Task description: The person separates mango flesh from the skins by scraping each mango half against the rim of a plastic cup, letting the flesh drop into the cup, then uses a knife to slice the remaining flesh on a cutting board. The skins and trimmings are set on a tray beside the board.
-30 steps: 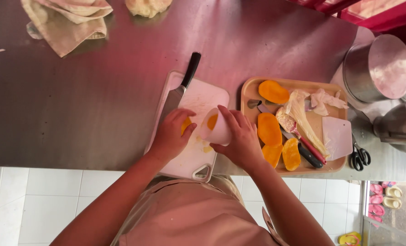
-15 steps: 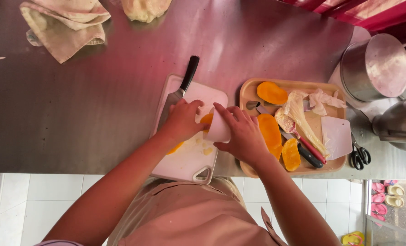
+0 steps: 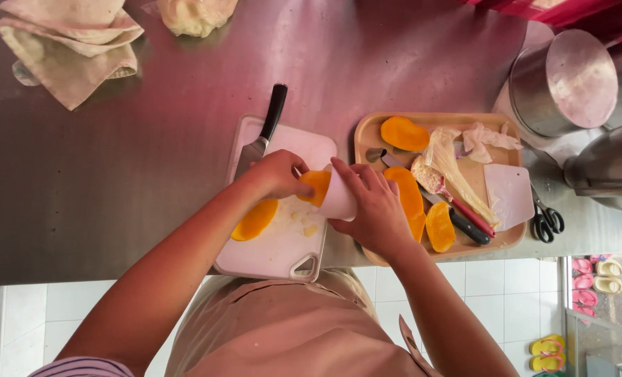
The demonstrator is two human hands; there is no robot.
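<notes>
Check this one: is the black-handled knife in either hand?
No: the knife lies on the cutting board, beyond the left hand.

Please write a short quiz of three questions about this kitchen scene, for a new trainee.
1. True or false: the knife is held in the right hand.
2. What does the right hand hold? A) scissors B) a white cup C) a cloth
3. Fill in: the left hand holds an orange mango piece at the mouth of the ____.

Key:
1. False; it lies on the white cutting board.
2. B, the white cup; the scissors lie beside the tray.
3. cup
</notes>
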